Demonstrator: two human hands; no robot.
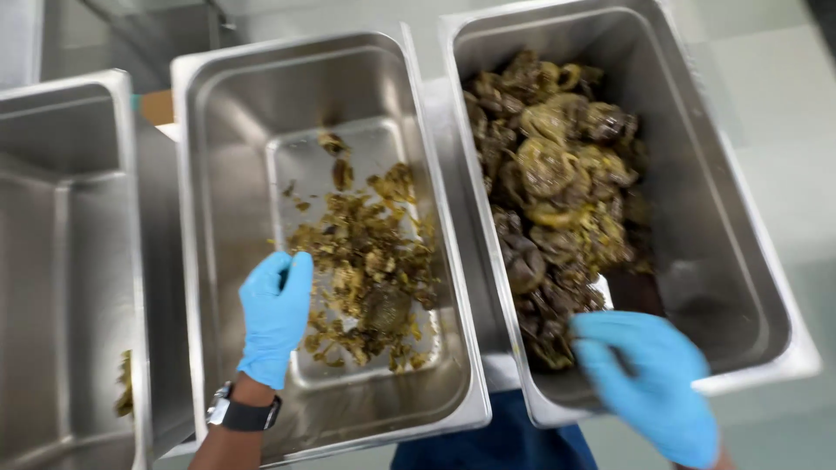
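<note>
Three deep steel pans stand side by side, seen from above. The left hand (274,315), in a blue glove with a dark watch (241,412) at the wrist, is inside the middle pan (218,218). Its fingers are loosely spread and point up toward the far end; it grips nothing, and its fingertips lie just beside a loose heap of small olive-brown food scraps (370,261) scattered over the pan's floor. The right hand (649,379), also gloved in blue and blurred, sits at the near end of the right pan (740,261). It rests against a pile of larger dark, ring-shaped pieces (557,183) heaped along that pan's left side. Whether it grasps any of them cannot be told, since its fingers are smeared in the picture. The left pan (61,261) is nearly bare, with a small scrap (124,383) near its right wall. Blue cloth (505,439) shows below, between the middle and right pans.
</note>
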